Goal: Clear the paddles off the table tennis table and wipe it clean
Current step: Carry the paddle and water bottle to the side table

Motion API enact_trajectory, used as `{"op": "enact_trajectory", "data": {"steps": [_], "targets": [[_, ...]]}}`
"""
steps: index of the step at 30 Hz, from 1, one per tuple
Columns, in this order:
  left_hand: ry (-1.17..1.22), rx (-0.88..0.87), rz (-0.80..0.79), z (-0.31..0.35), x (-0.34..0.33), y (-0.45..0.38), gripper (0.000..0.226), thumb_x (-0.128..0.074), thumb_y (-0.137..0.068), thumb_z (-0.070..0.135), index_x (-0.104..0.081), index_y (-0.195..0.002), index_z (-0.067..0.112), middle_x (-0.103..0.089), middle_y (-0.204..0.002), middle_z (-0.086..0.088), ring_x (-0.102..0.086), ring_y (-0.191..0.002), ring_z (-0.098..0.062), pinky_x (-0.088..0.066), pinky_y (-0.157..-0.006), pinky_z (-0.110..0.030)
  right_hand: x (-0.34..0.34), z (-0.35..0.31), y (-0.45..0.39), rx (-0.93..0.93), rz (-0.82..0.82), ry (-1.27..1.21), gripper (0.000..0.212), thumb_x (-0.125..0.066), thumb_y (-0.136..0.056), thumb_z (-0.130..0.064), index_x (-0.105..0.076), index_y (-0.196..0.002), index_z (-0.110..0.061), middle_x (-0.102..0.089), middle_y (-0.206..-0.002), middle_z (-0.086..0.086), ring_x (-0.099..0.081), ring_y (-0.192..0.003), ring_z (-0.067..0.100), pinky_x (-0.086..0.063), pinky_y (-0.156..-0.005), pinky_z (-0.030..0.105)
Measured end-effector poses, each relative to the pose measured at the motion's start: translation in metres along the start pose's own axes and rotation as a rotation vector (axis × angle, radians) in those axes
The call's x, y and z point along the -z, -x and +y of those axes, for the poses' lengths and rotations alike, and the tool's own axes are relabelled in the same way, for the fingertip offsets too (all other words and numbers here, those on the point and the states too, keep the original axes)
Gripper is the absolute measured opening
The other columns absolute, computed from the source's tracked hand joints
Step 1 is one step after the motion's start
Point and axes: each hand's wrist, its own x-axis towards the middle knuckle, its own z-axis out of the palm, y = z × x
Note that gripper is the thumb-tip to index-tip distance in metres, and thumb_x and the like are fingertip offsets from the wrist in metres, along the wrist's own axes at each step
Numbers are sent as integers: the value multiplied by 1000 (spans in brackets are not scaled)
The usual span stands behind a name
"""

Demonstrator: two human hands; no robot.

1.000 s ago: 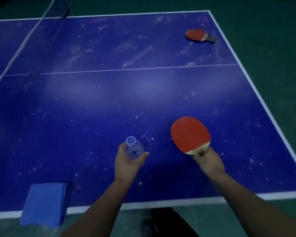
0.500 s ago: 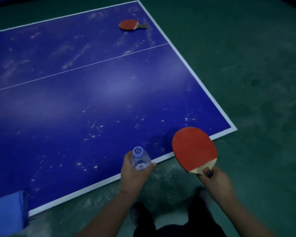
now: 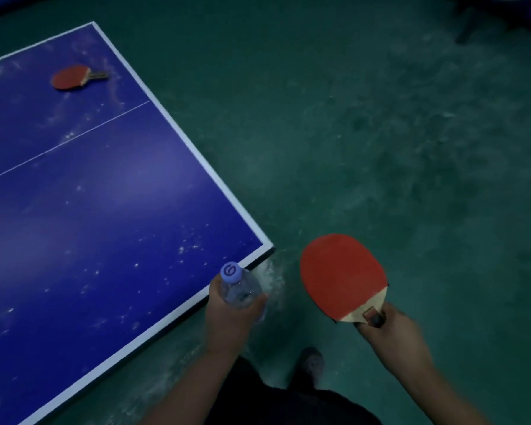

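My right hand (image 3: 390, 332) grips the handle of a red paddle (image 3: 342, 276), which is held flat over the green floor, just right of the table's near corner. My left hand (image 3: 230, 314) holds a clear plastic bottle (image 3: 239, 288) with a blue cap, upright at the table's front edge. A second red paddle (image 3: 71, 76) lies on the blue table tennis table (image 3: 105, 185) near its far right edge. White dusty specks and smears cover the tabletop.
Green floor (image 3: 380, 133) stretches to the right of the table. My dark trousers and a shoe (image 3: 310, 363) show below the hands. Something dark and blue stands at the top right corner (image 3: 503, 13).
The view has swung right and away from the table. The paddle in my right hand has gone from above the tabletop to above the floor. The blue cloth has left the view.
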Motion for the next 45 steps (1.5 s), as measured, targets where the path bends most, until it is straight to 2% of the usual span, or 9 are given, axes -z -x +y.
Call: {"op": "enact_trajectory", "data": {"steps": [4, 9, 14, 20, 29, 33, 37, 40, 45], "targets": [[6, -36, 9, 29, -42, -31, 63, -93, -59, 30, -57, -112, 32, -69, -103, 24, -68, -91, 1, -53, -68, -11, 32, 2, -52, -7, 15, 4, 35, -73, -79, -38, -53, -63, -14, -57, -52, -1, -55, -51, 19, -33, -44, 28], [36, -41, 68, 51, -90, -94, 63, -93, -64, 23, -56, -115, 33, -68, -103, 26, -68, -90, 2, -53, -68, -12, 56, -31, -132, 34, -13, 19, 32, -72, -79, -35, -52, -64, -15, -58, -54, -1, -56, -52, 19, -37, -47, 30], [116, -13, 149, 64, -134, -172, 75, -91, -59, 42, -54, -123, 29, -67, -107, 27, -65, -94, 6, -50, -68, -7, 74, -88, -226, 100, -59, 133, 29, -75, -73, -31, -49, -67, -21, -59, -62, -5, -58, -60, 19, -36, -50, 30], [171, 36, 254, 97, -160, -269, 79, -92, -57, 41, -54, -126, 31, -66, -114, 17, -62, -100, 7, -50, -76, -10, 99, -178, -322, 228, -119, 252, 25, -72, -72, -34, -49, -67, -28, -59, -62, -9, -56, -59, 12, -31, -48, 28], [249, 58, 481, 138, -143, -400, 68, -93, -66, 13, -55, -117, 36, -67, -110, 26, -64, -100, 6, -49, -74, -5, 82, -336, -458, 416, -243, 285, 25, -75, -71, -31, -51, -65, -26, -57, -58, -9, -53, -54, 7, -30, -46, 27], [235, 84, 610, 148, -124, -469, 66, -94, -65, 16, -57, -118, 32, -68, -110, 21, -65, -101, 2, -50, -77, -7, 52, -417, -523, 519, -296, 304, 21, -75, -72, -32, -56, -68, -24, -61, -59, -11, -55, -54, 3, -33, -44, 23], [209, 118, 780, 168, -95, -533, 63, -93, -66, 25, -54, -112, 41, -63, -106, 36, -62, -97, 13, -47, -72, -3, 14, -509, -582, 595, -409, 335, 19, -75, -77, -30, -57, -73, -24, -64, -68, -10, -60, -63, 8, -42, -53, 27], [207, 146, 855, 184, -70, -573, 68, -94, -62, 37, -52, -116, 43, -62, -107, 38, -62, -97, 12, -48, -73, -5, -13, -575, -611, 686, -444, 416, 28, -77, -76, -31, -50, -69, -23, -57, -64, -10, -53, -58, 5, -32, -48, 25], [235, 184, 1012, 198, -21, -643, 63, -93, -66, 27, -53, -111, 45, -63, -106, 33, -63, -94, 9, -47, -68, -4, -59, -689, -639, 848, -506, 481, 30, -77, -73, -31, -49, -66, -24, -55, -60, -12, -50, -54, -1, -29, -45, 23]]}}
